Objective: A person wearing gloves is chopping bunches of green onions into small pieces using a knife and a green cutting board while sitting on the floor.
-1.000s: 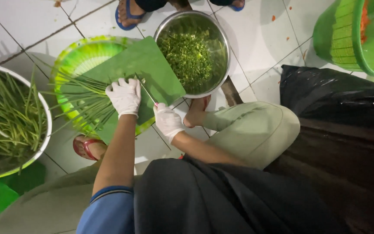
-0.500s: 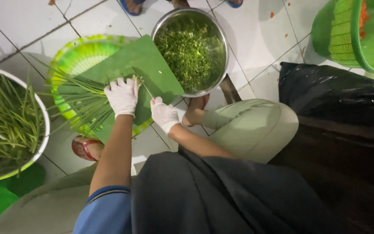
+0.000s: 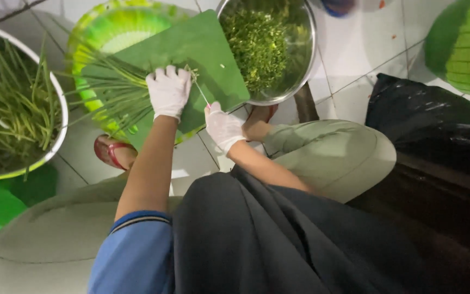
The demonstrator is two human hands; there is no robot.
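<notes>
Gloved fingers of the left hand (image 3: 168, 91) curl down over a bundle of long green stalks (image 3: 116, 93), pressing it flat on a green cutting board (image 3: 213, 54). Right hand (image 3: 223, 126), also in a white glove, is closed around the handle of a knife (image 3: 201, 90), whose thin blade is seen edge-on and meets the stalks just beside the left fingertips. Cutting board rests tilted on a green plastic basket (image 3: 101, 32). Steel bowl (image 3: 307, 60) of chopped greens sits at the board's far right corner, touching it. At the left, a white-rimmed basin (image 3: 55, 136) holds uncut stalks. Black bag (image 3: 436, 120) lies on the tiled floor at the right, near another green basket (image 3: 458, 49).
</notes>
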